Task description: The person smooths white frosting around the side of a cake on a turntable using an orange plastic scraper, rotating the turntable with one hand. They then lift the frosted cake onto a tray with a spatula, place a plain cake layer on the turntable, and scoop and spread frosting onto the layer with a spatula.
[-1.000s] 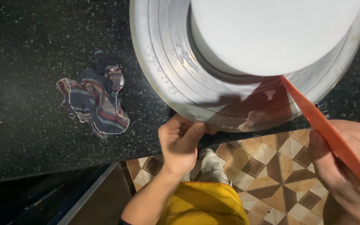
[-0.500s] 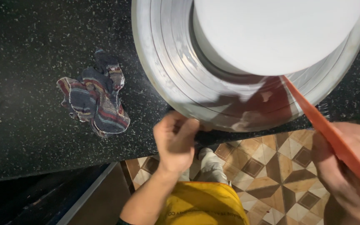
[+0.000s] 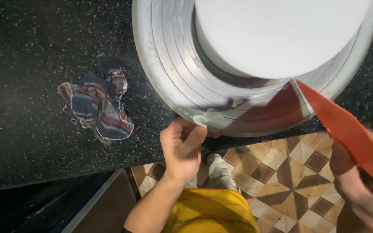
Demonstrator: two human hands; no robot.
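The left hand (image 3: 181, 149) is curled up, and its thumb and fingers pinch the near rim of a big round turntable (image 3: 169, 82). The rim is smeared with white cream right where the fingers touch it. The turntable sits on a black speckled counter (image 3: 35, 51), and its edge hangs a little past the counter's rim, just above the hand.

On top of the turntable, up and to the right of the left hand, stands a tall white cake (image 3: 277, 34). Its top is flat and smooth.

The right hand (image 3: 361, 185) is well off to the right of the left hand, low in the corner. It is closed around the end of an orange scraper (image 3: 346, 129). The scraper slants up from that hand, and its tip touches the turntable just below the cake's side. A patch of cream lies on the turntable by the tip.

To the left of the left hand, a bit higher, a striped cloth (image 3: 98, 105) lies bunched up on the counter, apart from the turntable.

Under both hands there is a tiled floor (image 3: 290, 168) with brown and cream shapes. Below the left wrist shows something yellow the person wears (image 3: 212, 213).
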